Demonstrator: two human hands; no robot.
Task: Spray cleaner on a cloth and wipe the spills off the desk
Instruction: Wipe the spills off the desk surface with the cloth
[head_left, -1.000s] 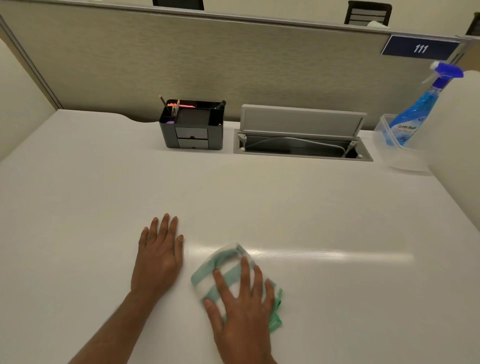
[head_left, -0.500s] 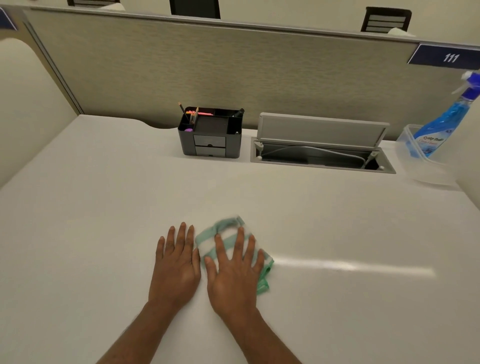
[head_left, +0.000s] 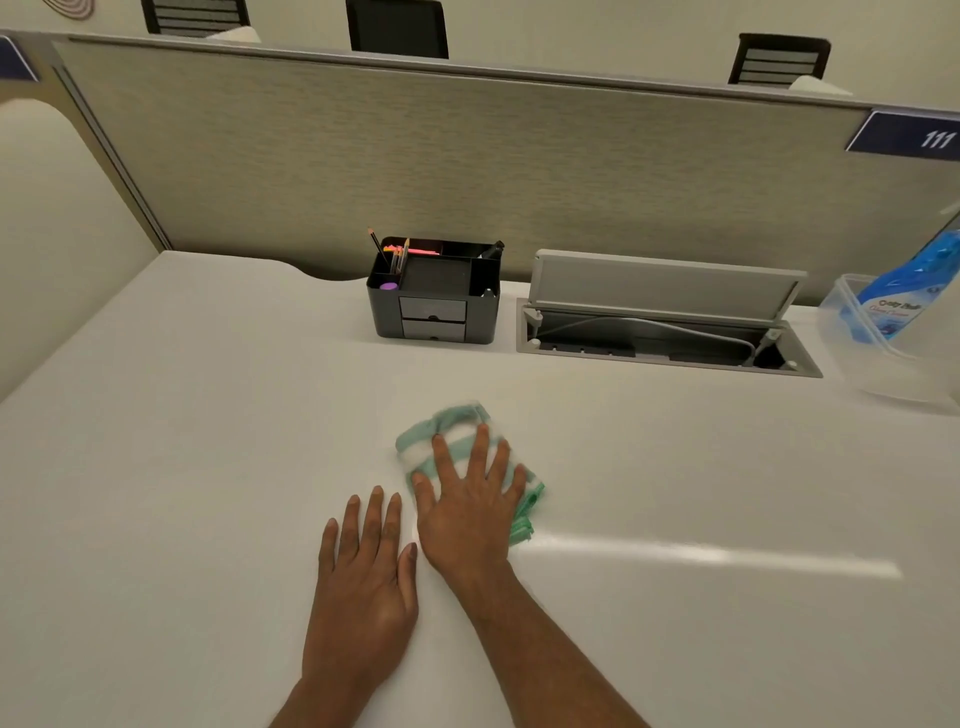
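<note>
A folded green-and-white striped cloth (head_left: 452, 436) lies on the white desk (head_left: 208, 441) near its middle. My right hand (head_left: 467, 512) presses flat on the cloth with fingers spread, covering its near half. Flat on the bare desk just left of it rests my left hand (head_left: 366, 577), palm down, holding nothing. A blue spray bottle of cleaner (head_left: 906, 296) leans in a clear plastic tub (head_left: 883, 364) at the far right. I cannot make out any spill on the surface.
A black desk organiser (head_left: 434, 296) with pencils stands at the back centre. Right of it an open cable tray (head_left: 665, 332) with a raised lid is set into the desk. A grey partition (head_left: 467, 156) closes the back edge.
My right hand has pushed the cloth forward and to the right, away from me. The left hand stays flat on the desk beside it.
</note>
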